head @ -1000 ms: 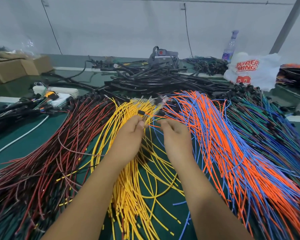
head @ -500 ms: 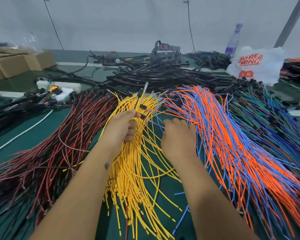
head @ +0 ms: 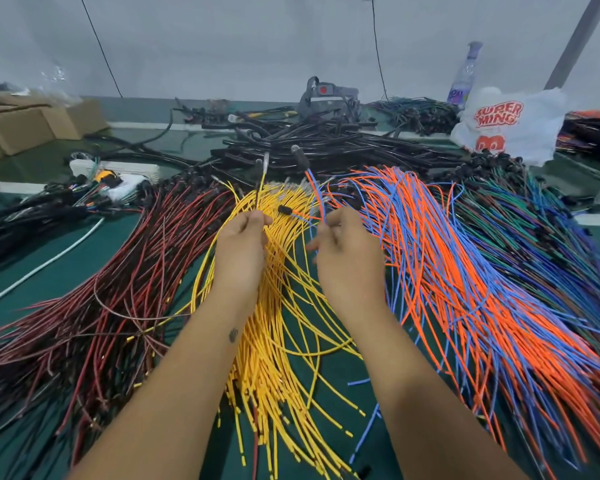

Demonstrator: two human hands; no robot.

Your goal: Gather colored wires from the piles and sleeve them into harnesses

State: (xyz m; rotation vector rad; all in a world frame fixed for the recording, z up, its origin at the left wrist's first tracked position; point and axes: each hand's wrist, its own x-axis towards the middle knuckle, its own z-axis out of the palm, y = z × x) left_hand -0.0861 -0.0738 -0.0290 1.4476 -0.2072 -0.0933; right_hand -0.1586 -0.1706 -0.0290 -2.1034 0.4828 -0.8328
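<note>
Above the fanned pile of thin yellow wires (head: 278,341), my left hand (head: 239,247) pinches 2 upright wires (head: 261,188); my right hand (head: 347,251) pinches an orange-and-blue wire pair (head: 315,188).

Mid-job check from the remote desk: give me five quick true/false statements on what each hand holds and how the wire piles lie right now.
1. The left hand pinches a yellow and a dark wire held upright. True.
2. The right hand rests flat and open on the table. False: it is raised and grips orange and blue wires.
3. The yellow pile lies between the red-and-black pile and the orange-and-blue pile. True.
4. The white printed bag sits at far left. False: far right.
5. The black sleeving heap lies nearest the person. False: beyond the wire piles.
</note>
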